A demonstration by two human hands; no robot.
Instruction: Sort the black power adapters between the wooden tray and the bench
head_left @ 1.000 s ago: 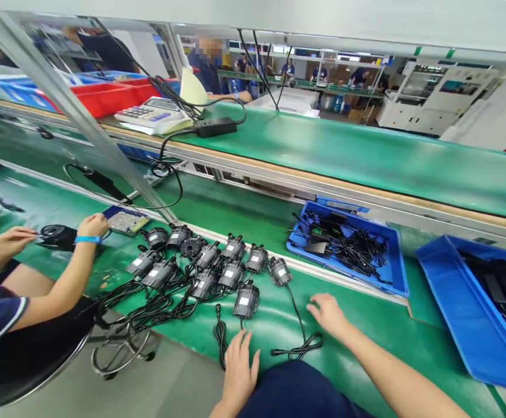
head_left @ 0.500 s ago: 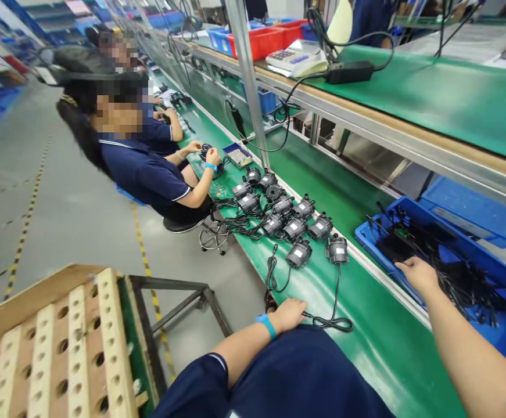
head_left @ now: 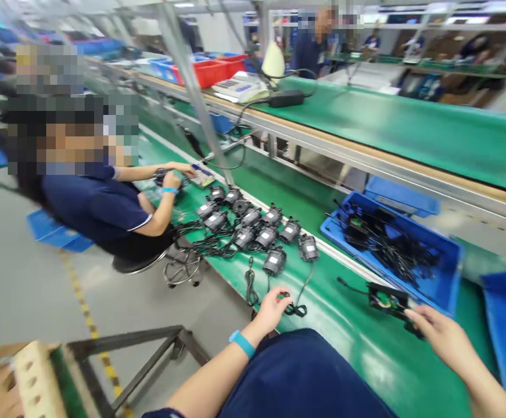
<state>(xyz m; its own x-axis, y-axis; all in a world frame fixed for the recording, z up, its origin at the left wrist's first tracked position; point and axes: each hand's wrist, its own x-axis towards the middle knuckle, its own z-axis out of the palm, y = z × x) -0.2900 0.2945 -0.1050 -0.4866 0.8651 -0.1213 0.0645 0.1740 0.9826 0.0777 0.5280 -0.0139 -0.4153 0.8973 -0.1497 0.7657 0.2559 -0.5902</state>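
Observation:
My right hand (head_left: 438, 331) grips one end of an open black housing with a green circuit board (head_left: 387, 299) inside, held over the green bench. A short lead with a plug sticks out of the housing's far end. My left hand (head_left: 273, 310) is closed on a black cable (head_left: 297, 310), which lies in a bundled loop at the bench's near side. That cable seems to run up to the nearest right black pump (head_left: 309, 248). Another pump (head_left: 274, 261) stands beside it with its own coiled cable (head_left: 250, 287).
Several more black pumps (head_left: 251, 217) with bundled cables fill the bench to the left, where a co-worker (head_left: 100, 197) sits handling a dark part. A blue bin (head_left: 451, 278) of black leaded parts stands at the right. Above runs a shelf (head_left: 392, 125) on metal posts.
My right hand has come out of the blue bin with the housing and circuit board. My left hand has lifted slightly with the cable. The view has swung to the right.

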